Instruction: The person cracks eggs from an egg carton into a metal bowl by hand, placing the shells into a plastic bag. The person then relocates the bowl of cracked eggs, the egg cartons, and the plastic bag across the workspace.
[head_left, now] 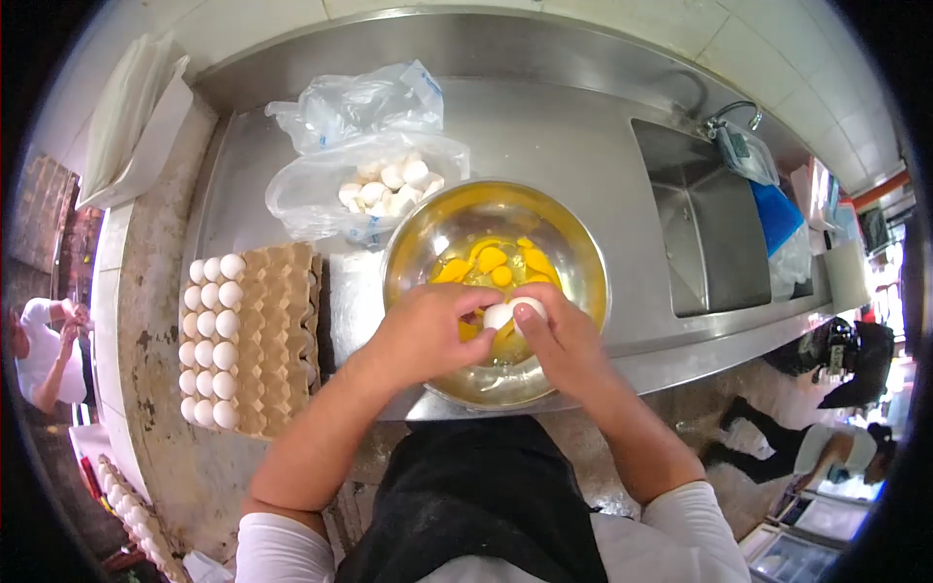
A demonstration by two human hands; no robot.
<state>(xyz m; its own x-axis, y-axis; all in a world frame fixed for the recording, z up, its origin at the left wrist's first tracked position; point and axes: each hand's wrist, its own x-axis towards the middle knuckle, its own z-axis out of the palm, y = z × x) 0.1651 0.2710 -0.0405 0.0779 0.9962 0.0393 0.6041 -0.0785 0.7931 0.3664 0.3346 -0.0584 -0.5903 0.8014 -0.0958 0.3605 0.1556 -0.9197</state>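
Observation:
Above a large steel mixing bowl [595, 243], both hands meet around a white egg [499, 316]. My left hand [432, 325] has its fingers and thumb against the egg's left side. On the other side, my right hand [564, 340] grips it, thumb across the shell. The shell looks parted into two pieces, though fingers cover much of it. Below, several yolks [493, 259] lie in clear egg white at the bottom of the bowl. Left of the bowl, a cardboard egg tray [277, 340] carries rows of white eggs [225, 324] along its left side; its other cups hold none.
Behind the bowl, a clear plastic bag [301, 189] holds broken eggshells [394, 183], with another crumpled bag [374, 102] beyond. A steel sink [695, 233] with a tap [743, 112] is at right. Other people stand at far left and lower right.

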